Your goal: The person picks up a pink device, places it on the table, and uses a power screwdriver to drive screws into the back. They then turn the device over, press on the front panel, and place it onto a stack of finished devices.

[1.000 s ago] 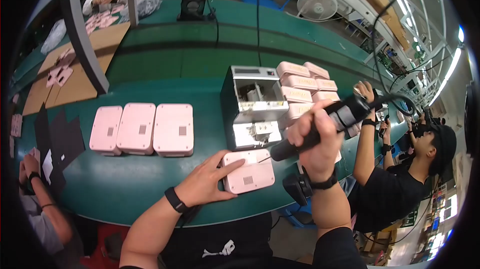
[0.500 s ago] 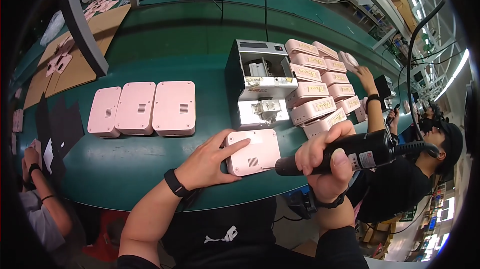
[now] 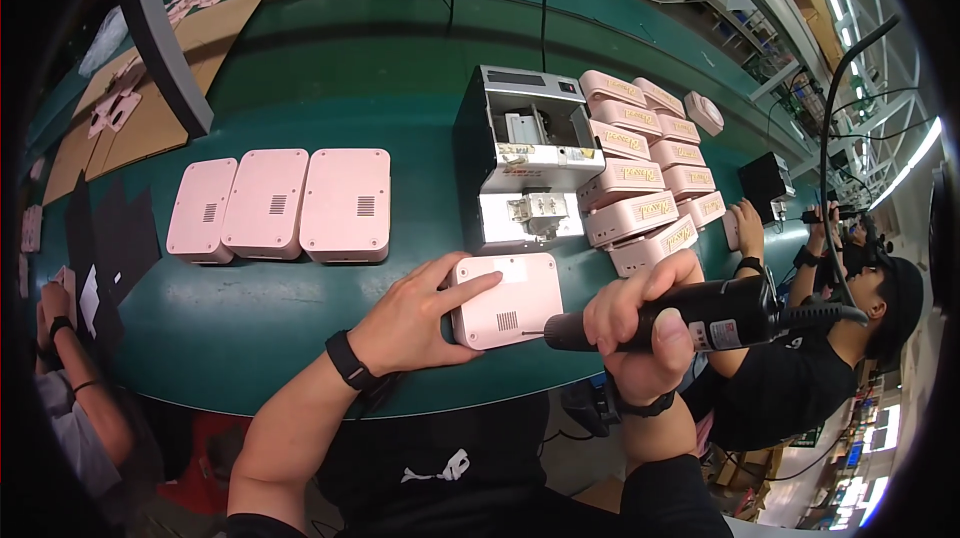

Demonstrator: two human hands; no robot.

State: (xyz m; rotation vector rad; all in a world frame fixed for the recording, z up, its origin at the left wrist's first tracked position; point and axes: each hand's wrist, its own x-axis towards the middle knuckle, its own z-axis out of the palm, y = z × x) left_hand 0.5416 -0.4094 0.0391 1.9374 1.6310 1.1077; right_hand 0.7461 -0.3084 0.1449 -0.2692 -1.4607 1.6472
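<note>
A pink plastic box (image 3: 530, 298) with a slotted vent and corner screw holes lies flat on the green table in front of me. My left hand (image 3: 410, 310) grips its left side, the index finger stretched over the top face and the thumb at the near edge. Wrapped round a black corded electric screwdriver (image 3: 715, 313), my right hand (image 3: 640, 333) holds it almost level. Its thin bit points left at the box's near right corner; I cannot tell whether the tip sits in the hole.
Behind the box stands a metal screw feeder (image 3: 535, 153). Pink boxes (image 3: 630, 175) on edge are lined up right of it. Three pink boxes (image 3: 345, 203) lie flat at left, near black sheets (image 3: 120, 258). A co-worker's hand (image 3: 745, 223) reaches in from the right.
The co-worker's hand at right has come nearer, away from the far pink piece, to another pink piece. My hands keep their holds; the screwdriver shifts very slightly left.
</note>
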